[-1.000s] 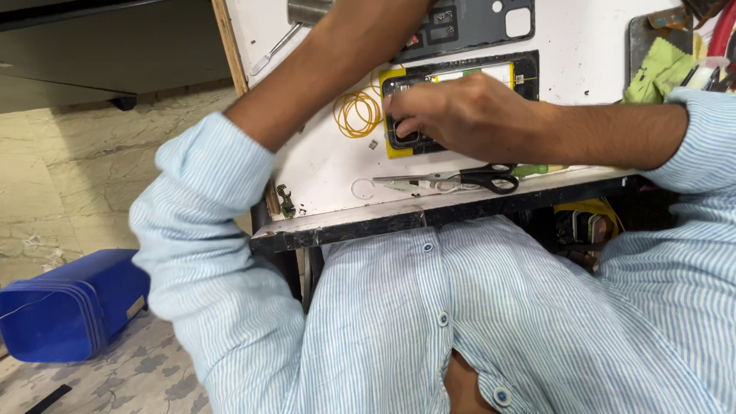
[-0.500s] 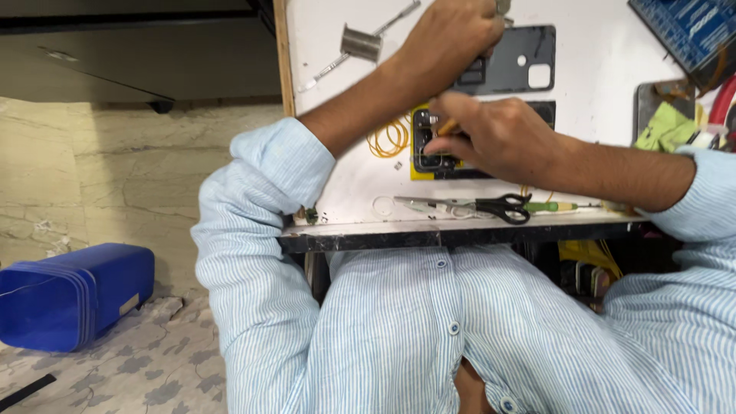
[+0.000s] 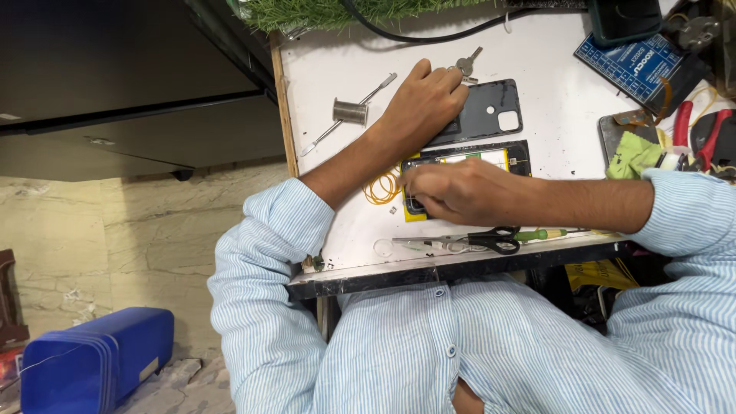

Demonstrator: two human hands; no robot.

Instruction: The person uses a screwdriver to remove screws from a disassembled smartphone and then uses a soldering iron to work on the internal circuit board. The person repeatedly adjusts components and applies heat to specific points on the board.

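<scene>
Right hand (image 3: 452, 192) bears down on the opened phone (image 3: 468, 165), fingers curled at its lower end, grip hidden; left hand (image 3: 420, 103) lies flat on the grey back cover (image 3: 491, 111) just above. The phone sits mid-tabletop (image 3: 552, 69), thin, stiff, fragile inside, so I'd say take it by its edges. Scissors (image 3: 491, 239) near the front, yellow rubber bands (image 3: 379, 188) alongside
</scene>
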